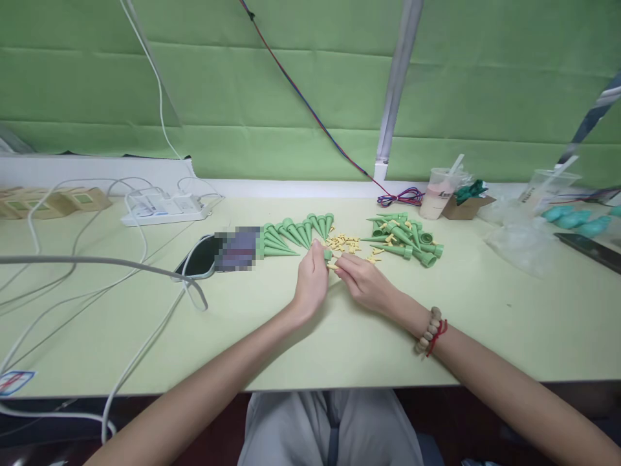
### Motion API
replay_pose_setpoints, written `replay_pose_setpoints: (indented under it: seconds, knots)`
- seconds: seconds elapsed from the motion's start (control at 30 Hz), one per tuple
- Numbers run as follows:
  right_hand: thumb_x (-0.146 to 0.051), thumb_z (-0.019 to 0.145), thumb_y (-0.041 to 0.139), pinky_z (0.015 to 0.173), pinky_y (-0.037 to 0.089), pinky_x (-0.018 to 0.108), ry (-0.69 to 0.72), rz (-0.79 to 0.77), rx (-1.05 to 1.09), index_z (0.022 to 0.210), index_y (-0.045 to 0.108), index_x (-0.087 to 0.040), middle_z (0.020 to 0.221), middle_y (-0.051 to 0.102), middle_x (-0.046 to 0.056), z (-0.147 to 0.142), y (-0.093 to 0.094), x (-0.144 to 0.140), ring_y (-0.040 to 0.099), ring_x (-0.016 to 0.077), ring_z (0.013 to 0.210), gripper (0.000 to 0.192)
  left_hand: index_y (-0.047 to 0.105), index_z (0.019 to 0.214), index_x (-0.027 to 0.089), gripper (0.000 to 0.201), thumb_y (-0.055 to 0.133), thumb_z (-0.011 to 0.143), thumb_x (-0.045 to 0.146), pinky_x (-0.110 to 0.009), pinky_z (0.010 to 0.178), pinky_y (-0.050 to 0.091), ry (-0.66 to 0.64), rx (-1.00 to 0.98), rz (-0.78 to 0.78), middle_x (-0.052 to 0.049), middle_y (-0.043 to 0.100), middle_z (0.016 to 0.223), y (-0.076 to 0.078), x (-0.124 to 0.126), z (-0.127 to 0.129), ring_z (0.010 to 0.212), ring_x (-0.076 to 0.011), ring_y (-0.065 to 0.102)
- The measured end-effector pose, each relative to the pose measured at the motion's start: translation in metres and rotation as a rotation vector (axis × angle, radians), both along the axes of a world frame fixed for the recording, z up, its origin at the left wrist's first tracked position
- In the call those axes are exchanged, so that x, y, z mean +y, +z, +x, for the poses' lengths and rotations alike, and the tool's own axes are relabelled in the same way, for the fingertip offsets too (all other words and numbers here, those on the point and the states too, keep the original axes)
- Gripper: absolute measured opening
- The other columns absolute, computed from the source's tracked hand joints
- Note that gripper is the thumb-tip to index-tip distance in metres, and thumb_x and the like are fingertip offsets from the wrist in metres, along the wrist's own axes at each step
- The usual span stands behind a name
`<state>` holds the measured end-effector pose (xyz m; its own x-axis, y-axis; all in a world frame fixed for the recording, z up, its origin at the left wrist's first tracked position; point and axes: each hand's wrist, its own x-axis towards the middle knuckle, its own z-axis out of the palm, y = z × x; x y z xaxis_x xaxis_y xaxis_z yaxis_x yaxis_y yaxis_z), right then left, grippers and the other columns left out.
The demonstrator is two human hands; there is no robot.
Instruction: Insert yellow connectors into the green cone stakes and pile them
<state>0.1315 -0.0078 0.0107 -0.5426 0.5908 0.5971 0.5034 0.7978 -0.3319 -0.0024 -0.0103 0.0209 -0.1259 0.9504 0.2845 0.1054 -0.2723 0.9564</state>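
My left hand grips a green plastic cone at the middle of the pale green table. My right hand meets it fingertip to fingertip and pinches a small yellow piece at the cone's end. Just beyond lies a scatter of small yellow pieces. A fanned row of green cones lies to the left of them, and a loose heap of green cones to the right. My right wrist wears a bead bracelet with a red cord.
A black phone lies left of the cones. White and grey cables run across the left side from a white power strip. A plastic cup with straw, a small cardboard box and clear bags stand at the back right.
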Motion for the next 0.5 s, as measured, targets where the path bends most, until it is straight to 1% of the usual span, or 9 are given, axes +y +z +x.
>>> replay_pose_setpoints:
  seconds: [0.13, 0.2, 0.27, 0.33, 0.4, 0.5]
  knots:
    - [-0.032, 0.096, 0.029, 0.061, 0.036, 0.026, 0.034, -0.158, 0.207, 0.069, 0.038, -0.021, 0.066, 0.044, 0.000, -0.005, 0.000, -0.008, 0.043, 0.0139, 0.063, 0.031, 0.053, 0.081, 0.018, 0.047, 0.030, 0.087, 0.058, -0.024, 0.048, 0.036, 0.001, 0.022, 0.071, 0.004, 0.038, 0.049, 0.001, -0.011, 0.002, 0.046, -0.0111, 0.041]
    - [-0.036, 0.096, 0.027, 0.058, 0.035, 0.025, 0.069, -0.267, 0.302, 0.063, 0.037, -0.021, 0.060, 0.042, -0.002, -0.007, 0.001, -0.010, 0.042, 0.0125, 0.058, 0.037, 0.052, 0.085, 0.018, 0.047, 0.027, 0.087, 0.058, -0.023, 0.045, 0.035, -0.044, -0.001, 0.075, 0.004, 0.039, 0.049, 0.003, -0.016, 0.006, 0.044, -0.0105, 0.041]
    - [-0.040, 0.095, 0.026, 0.056, 0.034, 0.025, 0.097, -0.334, 0.361, 0.060, 0.036, -0.021, 0.056, 0.040, -0.003, -0.009, 0.003, -0.012, 0.042, 0.0115, 0.054, 0.041, 0.051, 0.086, 0.019, 0.048, 0.024, 0.087, 0.059, -0.022, 0.042, 0.034, -0.083, -0.056, 0.046, 0.005, 0.041, 0.048, 0.006, -0.020, 0.009, 0.041, -0.0098, 0.041]
    - [-0.041, 0.095, 0.026, 0.056, 0.034, 0.024, 0.093, -0.325, 0.381, 0.060, 0.038, -0.020, 0.056, 0.042, -0.003, -0.010, 0.006, -0.013, 0.042, 0.0111, 0.054, 0.042, 0.051, 0.084, 0.019, 0.049, 0.025, 0.087, 0.060, -0.020, 0.037, 0.031, -0.079, -0.110, 0.008, 0.005, 0.039, 0.046, 0.012, -0.021, 0.010, 0.037, -0.0088, 0.039]
    - [-0.040, 0.095, 0.029, 0.056, 0.033, 0.024, 0.070, -0.259, 0.357, 0.062, 0.041, -0.020, 0.059, 0.044, -0.003, -0.010, 0.011, -0.014, 0.041, 0.0108, 0.055, 0.041, 0.051, 0.081, 0.019, 0.050, 0.026, 0.086, 0.062, -0.020, 0.033, 0.025, -0.068, -0.139, -0.056, 0.006, 0.035, 0.041, 0.019, -0.020, 0.009, 0.032, -0.0081, 0.034]
    - [-0.039, 0.093, 0.035, 0.057, 0.033, 0.024, 0.022, -0.143, 0.218, 0.066, 0.045, -0.020, 0.064, 0.049, -0.001, -0.006, 0.017, -0.013, 0.043, 0.0114, 0.058, 0.034, 0.053, 0.079, 0.018, 0.053, 0.026, 0.084, 0.064, -0.021, 0.029, 0.019, -0.110, -0.163, -0.202, 0.006, 0.030, 0.033, 0.028, -0.013, 0.002, 0.028, -0.0084, 0.026]
